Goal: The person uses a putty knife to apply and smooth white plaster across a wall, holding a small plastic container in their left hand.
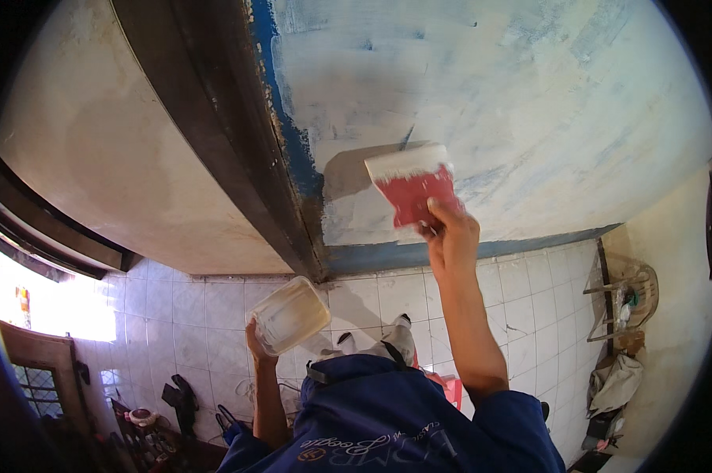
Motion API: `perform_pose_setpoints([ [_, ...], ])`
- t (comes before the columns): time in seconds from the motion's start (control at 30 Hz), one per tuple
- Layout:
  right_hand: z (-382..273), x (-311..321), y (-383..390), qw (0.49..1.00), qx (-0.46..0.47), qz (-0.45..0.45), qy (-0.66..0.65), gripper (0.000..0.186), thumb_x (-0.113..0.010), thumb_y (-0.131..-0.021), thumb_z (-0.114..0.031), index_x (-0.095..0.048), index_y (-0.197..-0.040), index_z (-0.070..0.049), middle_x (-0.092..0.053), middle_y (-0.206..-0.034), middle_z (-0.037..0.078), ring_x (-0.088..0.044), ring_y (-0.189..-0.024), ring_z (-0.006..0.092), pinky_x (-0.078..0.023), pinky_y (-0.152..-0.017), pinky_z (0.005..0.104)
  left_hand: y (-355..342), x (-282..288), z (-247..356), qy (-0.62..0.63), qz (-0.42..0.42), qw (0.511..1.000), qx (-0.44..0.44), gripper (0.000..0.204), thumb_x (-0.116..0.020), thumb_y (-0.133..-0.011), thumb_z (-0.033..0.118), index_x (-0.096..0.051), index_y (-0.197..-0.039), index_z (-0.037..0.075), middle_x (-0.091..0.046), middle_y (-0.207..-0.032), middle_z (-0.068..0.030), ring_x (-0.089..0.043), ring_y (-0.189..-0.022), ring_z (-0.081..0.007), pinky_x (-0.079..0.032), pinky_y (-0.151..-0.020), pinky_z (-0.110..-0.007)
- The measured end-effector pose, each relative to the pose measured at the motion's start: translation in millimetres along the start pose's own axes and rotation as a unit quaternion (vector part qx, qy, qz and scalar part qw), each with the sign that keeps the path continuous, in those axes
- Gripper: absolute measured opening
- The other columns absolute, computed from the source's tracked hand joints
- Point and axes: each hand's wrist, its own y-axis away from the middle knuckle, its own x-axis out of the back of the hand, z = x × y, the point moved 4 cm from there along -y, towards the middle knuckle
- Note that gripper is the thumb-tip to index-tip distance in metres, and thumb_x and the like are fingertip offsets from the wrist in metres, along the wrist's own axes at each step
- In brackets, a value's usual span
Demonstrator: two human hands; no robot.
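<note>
My right hand point(450, 236) grips a red plastic putty spreader point(419, 195), thumb on its near face. White filler coats the spreader's broad far edge, which is up close against the wall point(521, 118); whether it touches I cannot tell. That wall is smeared with whitish filler, with blue paint showing through in streaks and along its left and lower borders. Lower down and to the left, my left hand point(262, 347) holds a clear rectangular plastic tub point(293, 315) by its side, fingers partly hidden behind it. Pale residue clings inside the tub.
A dark brown door frame point(222, 134) edges the wall on the left. White tiles point(206, 307) cover the floor. At the right stand a plastic chair point(632, 296) and a pale cloth bundle point(616, 385). Assorted items point(147, 426) lie at lower left, near a wooden door point(40, 370).
</note>
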Motion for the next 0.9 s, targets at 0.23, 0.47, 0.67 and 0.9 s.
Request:
perform_pose_setpoints([
  [0.23, 143, 152, -9, 0.985, -0.146, 0.096, 0.017, 0.016, -0.061, -0.083, -0.003, -0.062, -0.098, 0.001, -0.068, -0.089, 0.01, -0.065, -0.068, 0.0167, -0.057, -0.057, 0.033, 6, 0, 5, 0.01, 0.035, 0.999, -0.002, 0.06, -0.045, -0.091, 0.045, -0.048, -0.131, 0.002, -0.057, -0.125, -0.0154, -0.057, -0.112, -0.0304, -0.048, -0.094, -0.045],
  [0.47, 264, 210, -92, 0.974, -0.17, 0.148, -0.034, 0.017, -0.057, -0.084, -0.004, -0.059, -0.101, -0.001, -0.064, -0.086, 0.011, -0.061, -0.063, 0.0208, -0.055, -0.059, 0.0363, 14, -4, 17, -0.03, 0.038, 0.999, -0.016, 0.059, -0.044, -0.092, 0.044, -0.048, -0.131, 0.001, -0.057, -0.125, -0.0159, -0.057, -0.112, -0.0306, -0.048, -0.094, -0.044],
  [0.67, 283, 188, -115, 0.97, -0.193, 0.146, -0.032, 0.014, -0.055, -0.083, -0.002, -0.058, -0.096, 0.002, -0.063, -0.084, 0.011, -0.061, -0.062, 0.021, -0.056, -0.062, 0.0359, 23, -17, 21, -0.025, 0.056, 0.998, -0.022, 0.058, -0.043, -0.092, 0.043, -0.048, -0.132, 0.001, -0.056, -0.125, -0.0167, -0.056, -0.113, -0.0309, -0.047, -0.095, -0.046],
  [0.9, 289, 194, -121, 0.969, -0.191, 0.159, -0.002, 0.016, -0.054, -0.082, 0.0, -0.057, -0.097, 0.004, -0.063, -0.084, 0.013, -0.064, -0.066, 0.0226, -0.057, -0.061, 0.0368, 23, -16, 12, -0.01, 0.047, 0.999, -0.012, 0.058, -0.044, -0.091, 0.043, -0.049, -0.132, 0.002, -0.057, -0.126, -0.0153, -0.057, -0.113, -0.0314, -0.047, -0.095, -0.045],
])
